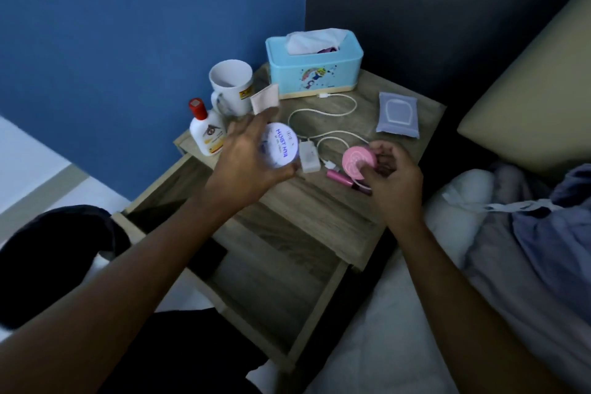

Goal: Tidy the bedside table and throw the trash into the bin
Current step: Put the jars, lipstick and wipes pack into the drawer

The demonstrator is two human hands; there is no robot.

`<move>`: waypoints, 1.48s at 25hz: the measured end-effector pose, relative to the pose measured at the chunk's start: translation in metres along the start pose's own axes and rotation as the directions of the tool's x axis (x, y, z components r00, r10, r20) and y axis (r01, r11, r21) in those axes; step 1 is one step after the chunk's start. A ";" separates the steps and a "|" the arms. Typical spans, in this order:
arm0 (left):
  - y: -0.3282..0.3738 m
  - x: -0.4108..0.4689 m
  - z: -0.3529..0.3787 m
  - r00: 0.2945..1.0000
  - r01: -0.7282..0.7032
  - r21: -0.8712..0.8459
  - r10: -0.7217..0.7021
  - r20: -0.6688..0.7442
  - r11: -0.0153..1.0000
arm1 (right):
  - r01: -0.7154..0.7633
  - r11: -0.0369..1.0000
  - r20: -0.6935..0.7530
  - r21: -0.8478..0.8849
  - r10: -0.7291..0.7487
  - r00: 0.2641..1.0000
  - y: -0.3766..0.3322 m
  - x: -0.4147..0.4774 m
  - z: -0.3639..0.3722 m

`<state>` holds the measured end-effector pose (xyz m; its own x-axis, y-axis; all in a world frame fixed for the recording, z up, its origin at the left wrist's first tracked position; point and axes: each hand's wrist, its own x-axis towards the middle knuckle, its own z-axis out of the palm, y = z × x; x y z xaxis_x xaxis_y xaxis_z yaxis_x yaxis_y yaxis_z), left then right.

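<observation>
My left hand grips a round white cream jar with blue lettering, held just above the wooden bedside table. My right hand holds a round pink compact near the table's right part. Under that hand lies a pink tube. A white charger block with its looped white cable lies between my hands. A small beige sachet stands by the mug. No bin is in view.
At the back stand a blue tissue box, a white mug and a white lotion bottle with red cap. A grey wipes pack lies at right. The table's drawer is pulled open. Bed and pillow at right.
</observation>
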<state>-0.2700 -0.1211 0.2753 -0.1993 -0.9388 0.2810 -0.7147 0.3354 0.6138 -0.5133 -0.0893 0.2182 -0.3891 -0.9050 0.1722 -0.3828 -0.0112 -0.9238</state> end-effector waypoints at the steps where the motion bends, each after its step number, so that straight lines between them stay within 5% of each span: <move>1: -0.011 -0.010 -0.008 0.999 0.015 0.028 -0.016 0.029 0.999 | -0.014 0.999 0.033 0.049 0.012 0.999 -0.013 -0.008 0.004; 6: -0.069 -0.058 -0.025 0.926 0.194 0.140 -0.229 0.300 0.971 | -0.071 0.988 0.396 0.140 0.010 0.918 -0.049 -0.076 0.042; 10: -0.109 -0.081 0.002 0.749 0.323 0.250 -0.408 0.523 0.913 | -0.134 0.977 0.625 -0.168 0.210 0.752 -0.016 -0.115 0.074; 14: -0.132 -0.084 0.033 0.559 0.246 0.432 -0.491 0.668 0.868 | -0.079 0.869 0.724 -0.489 0.455 0.519 0.014 -0.126 0.111; 18: -0.135 -0.076 0.057 0.503 0.133 0.477 -0.474 0.723 0.869 | -0.119 0.801 0.715 -0.587 0.582 0.387 0.038 -0.124 0.135; 28: -0.147 -0.090 0.080 0.435 -0.055 0.563 -0.488 0.757 0.824 | -0.077 0.761 0.668 -0.644 0.608 0.429 0.067 -0.131 0.147; 37: -0.148 -0.093 0.075 0.513 -0.230 0.623 -0.451 0.731 0.747 | -0.053 0.709 0.593 -0.703 0.626 0.506 0.068 -0.141 0.147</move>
<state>-0.1966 -0.0890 0.1029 -0.2696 -0.6900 -0.6718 -0.9061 0.4180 -0.0657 -0.3612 -0.0252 0.0807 0.0605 -0.7173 -0.6942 -0.8402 0.3389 -0.4234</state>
